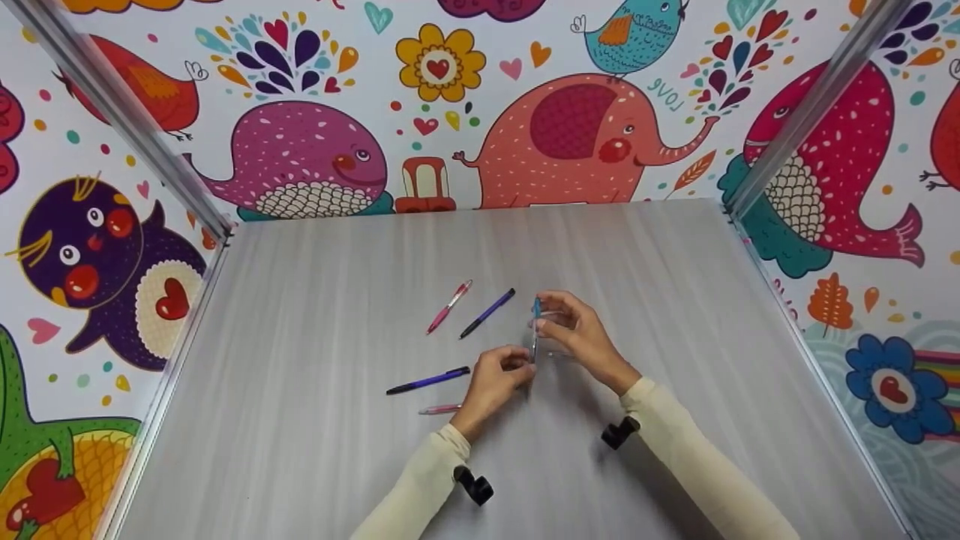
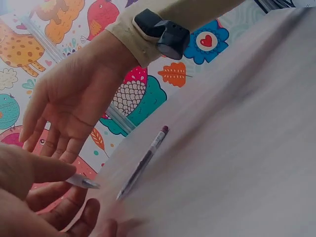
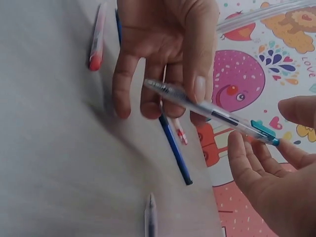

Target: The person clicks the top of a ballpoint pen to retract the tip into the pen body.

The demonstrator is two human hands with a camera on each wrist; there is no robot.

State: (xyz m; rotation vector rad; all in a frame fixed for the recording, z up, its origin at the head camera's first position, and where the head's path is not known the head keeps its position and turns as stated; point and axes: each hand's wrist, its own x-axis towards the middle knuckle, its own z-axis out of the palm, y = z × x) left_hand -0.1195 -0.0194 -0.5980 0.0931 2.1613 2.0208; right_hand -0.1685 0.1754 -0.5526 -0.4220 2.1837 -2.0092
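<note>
A clear pen [image 1: 535, 335] with a teal clip and push button stands between both hands above the table. My left hand [image 1: 491, 382] pinches it near its tip between thumb and fingers. In the right wrist view the same pen [image 3: 222, 114] is slanted, and its teal end meets the index fingertip of my right hand [image 3: 276, 182]. The right thumb is apart from the pen, and the other fingers are loosely bent beneath. Under my right hand [image 1: 592, 341] lies another clear pen [image 2: 143, 162] with a dark end, mostly covered in the head view.
Left of the hands lie a red pen [image 1: 450, 307] and a blue pen [image 1: 487, 313]. Nearer are another blue pen [image 1: 427, 380] and a pinkish pen [image 1: 439, 409], partly behind the left wrist. Printed walls [image 1: 300, 150] and metal posts [image 1: 810, 105] border the grey table [image 1: 315, 450].
</note>
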